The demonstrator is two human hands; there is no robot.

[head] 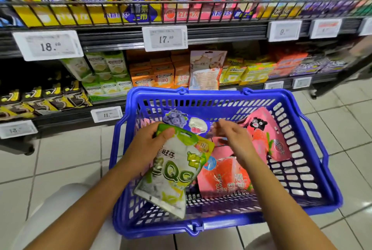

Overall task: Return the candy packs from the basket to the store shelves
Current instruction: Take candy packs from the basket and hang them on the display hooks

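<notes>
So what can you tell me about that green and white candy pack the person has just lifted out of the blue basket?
The green and white candy pack is a soft, glossy plastic pouch with a green top strip, a hang slot and big green "QQ" lettering. It hangs tilted, top toward the shelves, above the near left part of the blue basket. The left hand grips its top edge, thumb on the front. The right hand hovers beside it, not touching.

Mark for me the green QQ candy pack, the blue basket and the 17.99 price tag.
green QQ candy pack (173, 171): head view, on its printed front.
blue basket (201, 224): head view, on its near rim.
17.99 price tag (165, 38): head view, on the number display.
</notes>
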